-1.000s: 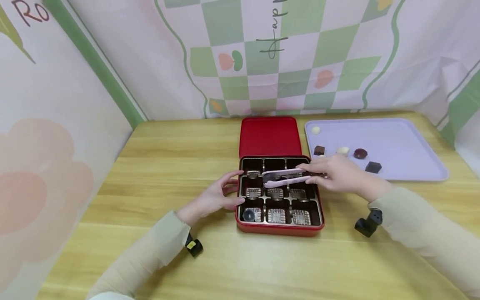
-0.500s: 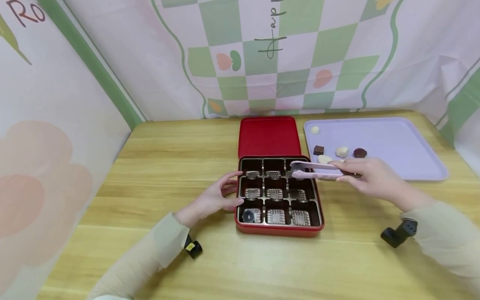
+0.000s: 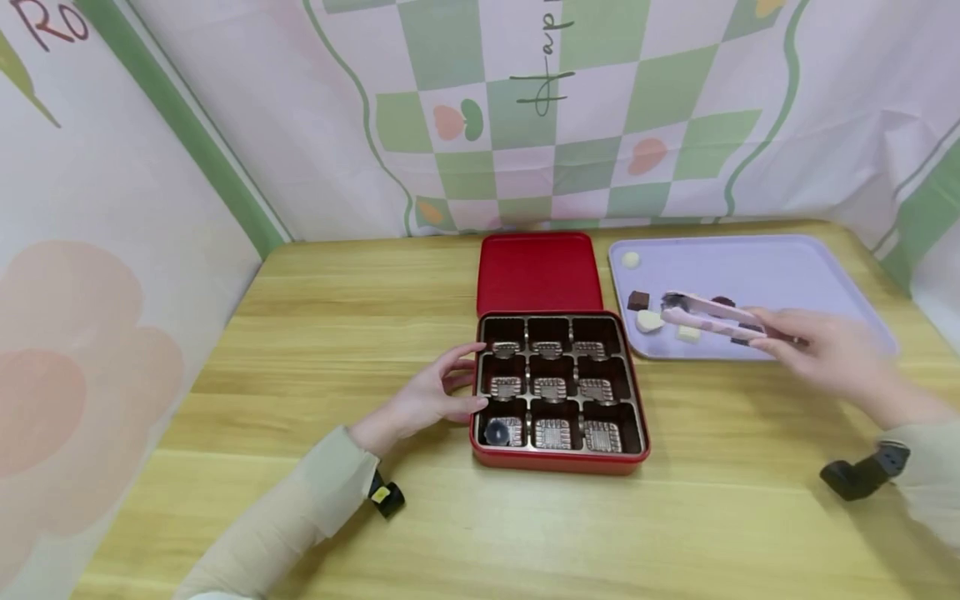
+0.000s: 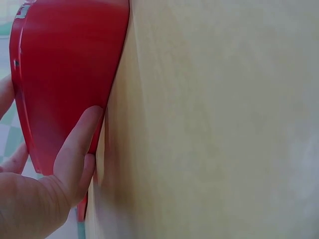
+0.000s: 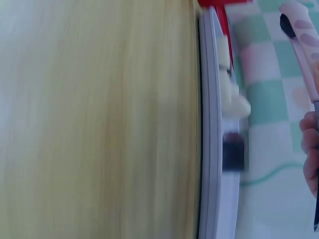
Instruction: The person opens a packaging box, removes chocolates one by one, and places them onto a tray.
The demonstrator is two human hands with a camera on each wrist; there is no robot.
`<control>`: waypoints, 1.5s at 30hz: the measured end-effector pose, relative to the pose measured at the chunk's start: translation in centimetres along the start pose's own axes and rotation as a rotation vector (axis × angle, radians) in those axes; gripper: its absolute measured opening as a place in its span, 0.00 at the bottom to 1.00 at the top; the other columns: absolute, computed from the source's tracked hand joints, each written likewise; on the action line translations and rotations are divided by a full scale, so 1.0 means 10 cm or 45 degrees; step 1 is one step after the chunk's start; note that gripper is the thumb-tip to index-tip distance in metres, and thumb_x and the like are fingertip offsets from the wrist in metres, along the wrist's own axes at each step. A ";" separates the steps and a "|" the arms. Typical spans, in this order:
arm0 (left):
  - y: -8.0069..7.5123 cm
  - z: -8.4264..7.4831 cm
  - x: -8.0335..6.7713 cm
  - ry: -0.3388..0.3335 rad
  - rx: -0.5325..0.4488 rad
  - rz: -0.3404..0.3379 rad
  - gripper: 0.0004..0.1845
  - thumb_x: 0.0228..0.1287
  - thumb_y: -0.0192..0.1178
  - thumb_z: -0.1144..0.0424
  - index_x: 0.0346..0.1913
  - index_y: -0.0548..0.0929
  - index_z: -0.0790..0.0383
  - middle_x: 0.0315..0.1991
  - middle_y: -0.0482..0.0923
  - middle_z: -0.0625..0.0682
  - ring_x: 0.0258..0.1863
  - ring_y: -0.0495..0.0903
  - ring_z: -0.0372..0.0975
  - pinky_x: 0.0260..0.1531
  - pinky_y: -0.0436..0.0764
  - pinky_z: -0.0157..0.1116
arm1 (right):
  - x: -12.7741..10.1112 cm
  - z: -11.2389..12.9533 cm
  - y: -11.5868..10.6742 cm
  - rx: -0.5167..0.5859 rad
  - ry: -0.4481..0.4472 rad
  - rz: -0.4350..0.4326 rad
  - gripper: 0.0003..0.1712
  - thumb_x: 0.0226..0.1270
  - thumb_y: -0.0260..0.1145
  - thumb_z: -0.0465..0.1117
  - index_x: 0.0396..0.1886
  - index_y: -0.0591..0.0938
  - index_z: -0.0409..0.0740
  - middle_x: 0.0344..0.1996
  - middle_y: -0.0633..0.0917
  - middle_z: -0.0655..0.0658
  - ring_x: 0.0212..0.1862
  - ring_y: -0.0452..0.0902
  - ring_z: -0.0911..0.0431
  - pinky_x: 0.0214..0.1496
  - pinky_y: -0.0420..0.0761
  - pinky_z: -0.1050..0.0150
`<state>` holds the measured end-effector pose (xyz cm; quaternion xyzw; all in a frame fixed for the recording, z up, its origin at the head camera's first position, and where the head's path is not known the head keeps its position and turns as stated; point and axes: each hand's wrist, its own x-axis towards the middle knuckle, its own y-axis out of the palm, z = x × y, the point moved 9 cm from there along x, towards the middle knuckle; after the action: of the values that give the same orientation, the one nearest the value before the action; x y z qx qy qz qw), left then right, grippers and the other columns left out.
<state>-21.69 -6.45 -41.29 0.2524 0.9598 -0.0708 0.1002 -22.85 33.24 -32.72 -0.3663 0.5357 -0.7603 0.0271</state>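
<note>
My right hand (image 3: 817, 346) grips pale pink tongs (image 3: 712, 317) and holds them above the lilac tray (image 3: 795, 267). Dark colour shows at the tongs' tips. Below and around them lie chocolates: a brown cube (image 3: 638, 301), a white piece (image 3: 649, 321), another white piece (image 3: 688, 333) and a dark red round one (image 3: 722, 301), partly hidden by the tongs. My left hand (image 3: 431, 392) rests at the left side of the red tin (image 3: 562, 461), fingertips at its rim and thumb lower on the wall. A dark round chocolate (image 3: 497, 432) sits in the tin's front left compartment.
The tin's red lid (image 3: 538, 271) lies flat behind it. A white ball (image 3: 631, 260) is in the tray's far left corner. The wooden table (image 3: 360, 300) meets a patterned cloth (image 3: 517, 142) at the back.
My right hand has carried the tongs rightward from over the tin to over the tray. My left hand and the tin have stayed in place.
</note>
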 end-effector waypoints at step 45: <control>0.01 -0.01 -0.01 0.001 -0.016 0.001 0.41 0.57 0.63 0.74 0.72 0.59 0.51 0.66 0.61 0.63 0.67 0.62 0.54 0.54 0.80 0.43 | -0.59 -1.20 -0.03 -0.087 0.575 0.335 0.28 0.63 0.65 0.45 0.50 0.75 0.23 0.30 0.77 0.18 0.22 0.72 0.38 0.19 0.70 0.47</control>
<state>-21.57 -6.37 -41.23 0.2521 0.9602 -0.0648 0.1015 -25.47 45.50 -37.51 -0.1150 0.5965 -0.7943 -0.0069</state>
